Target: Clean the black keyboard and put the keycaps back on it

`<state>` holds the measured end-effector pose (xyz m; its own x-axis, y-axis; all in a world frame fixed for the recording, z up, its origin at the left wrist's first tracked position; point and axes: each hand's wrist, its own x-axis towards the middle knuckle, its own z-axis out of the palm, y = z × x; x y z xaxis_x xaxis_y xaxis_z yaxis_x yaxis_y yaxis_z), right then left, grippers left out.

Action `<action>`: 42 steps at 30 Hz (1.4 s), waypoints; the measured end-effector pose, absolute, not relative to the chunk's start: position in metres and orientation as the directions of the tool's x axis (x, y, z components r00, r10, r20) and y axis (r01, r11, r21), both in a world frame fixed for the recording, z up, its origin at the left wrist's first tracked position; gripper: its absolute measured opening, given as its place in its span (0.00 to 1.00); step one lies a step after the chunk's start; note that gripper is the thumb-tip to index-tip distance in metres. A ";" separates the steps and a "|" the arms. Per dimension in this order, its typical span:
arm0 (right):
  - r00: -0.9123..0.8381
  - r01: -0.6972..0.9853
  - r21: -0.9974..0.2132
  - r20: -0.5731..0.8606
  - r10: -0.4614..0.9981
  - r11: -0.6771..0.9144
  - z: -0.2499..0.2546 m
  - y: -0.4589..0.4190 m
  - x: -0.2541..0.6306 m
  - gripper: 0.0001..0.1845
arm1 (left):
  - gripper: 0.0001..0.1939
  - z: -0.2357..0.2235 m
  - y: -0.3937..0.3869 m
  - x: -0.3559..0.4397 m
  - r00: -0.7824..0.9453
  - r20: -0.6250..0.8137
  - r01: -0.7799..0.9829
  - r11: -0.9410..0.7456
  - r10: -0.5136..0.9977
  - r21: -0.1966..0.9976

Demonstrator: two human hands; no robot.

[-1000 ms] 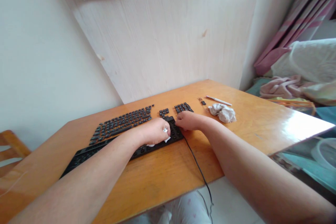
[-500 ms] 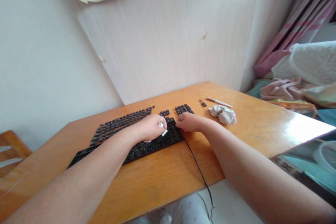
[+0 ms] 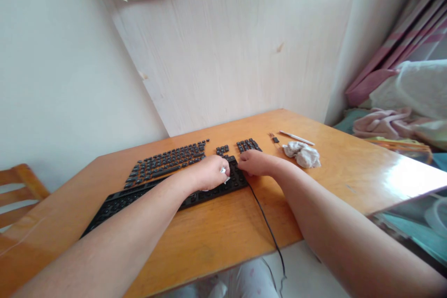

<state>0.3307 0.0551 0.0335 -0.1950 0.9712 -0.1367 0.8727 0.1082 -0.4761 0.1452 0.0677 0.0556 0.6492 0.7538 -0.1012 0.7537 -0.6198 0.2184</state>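
- Left hand [image 3: 213,172] has slid a bit to the right over the keyboard [image 3: 118,205] since half a second ago, closer to the right hand [image 3: 253,163].
- It is closed on a white tissue [image 3: 224,177], near the middle of the frame.
- Right hand has bent fingers at the keyboard's right end; I can't tell if they pinch it.
- The keyboard lies aslant on the table [image 3: 216,237], from lower left to the middle, partly under the left arm.
- Done: many keycaps [image 3: 167,160] are off, set in neat bunches along the far side of the keyboard.
- Left: I see no caps on the bare parts in view. How much is wiped, I can't tell.
- Crumpled cloth [image 3: 302,154] lies right of the middle.
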 end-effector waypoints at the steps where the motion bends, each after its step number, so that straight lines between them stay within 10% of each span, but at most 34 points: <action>1: -0.194 0.872 -0.477 -0.135 0.972 0.107 0.034 0.055 0.331 0.13 | 0.11 0.056 0.067 0.141 0.650 -0.090 0.753 -0.623 0.755 0.213; 42: -0.194 0.808 -0.581 -0.116 0.974 0.092 0.012 0.064 0.338 0.08 | 0.10 0.036 0.074 0.093 0.530 0.238 0.799 -0.573 0.814 0.182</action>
